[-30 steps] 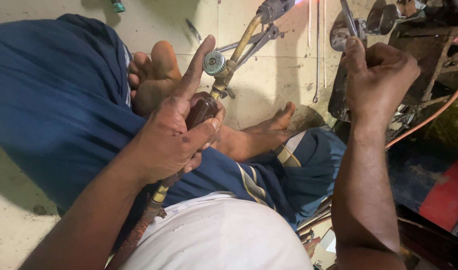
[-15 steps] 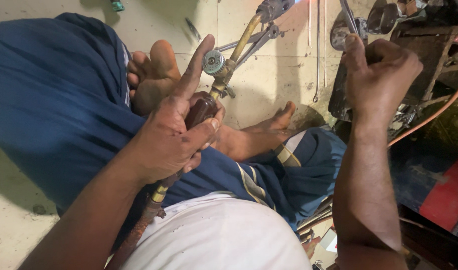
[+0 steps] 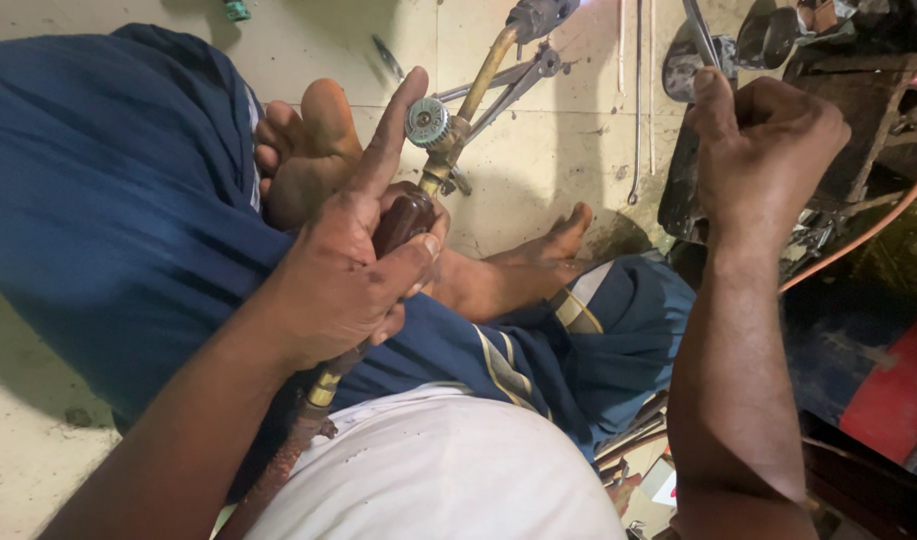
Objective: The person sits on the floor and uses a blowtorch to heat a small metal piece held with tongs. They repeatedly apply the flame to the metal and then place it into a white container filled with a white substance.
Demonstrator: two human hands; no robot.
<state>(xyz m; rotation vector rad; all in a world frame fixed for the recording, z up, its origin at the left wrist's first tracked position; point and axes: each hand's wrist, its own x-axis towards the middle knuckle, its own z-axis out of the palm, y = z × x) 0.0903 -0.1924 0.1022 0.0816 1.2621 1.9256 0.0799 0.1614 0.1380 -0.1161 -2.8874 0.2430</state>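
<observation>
The torch (image 3: 448, 150) tip runs off the top edge at twelve o'clock, and its brown handle is mostly covered by the left hand (image 3: 348, 270). The thin rod (image 3: 700, 35) in the right hand (image 3: 768, 150) is cut off at one o'clock. Dark metal parts (image 3: 858, 60) at two o'clock are too cluttered to identify.

I see warm, fairly dim light, brightest on the far tiled floor (image 3: 588, 120). Deep shadow fills the right side. Focus is sharp, with slight bending at the edges.
</observation>
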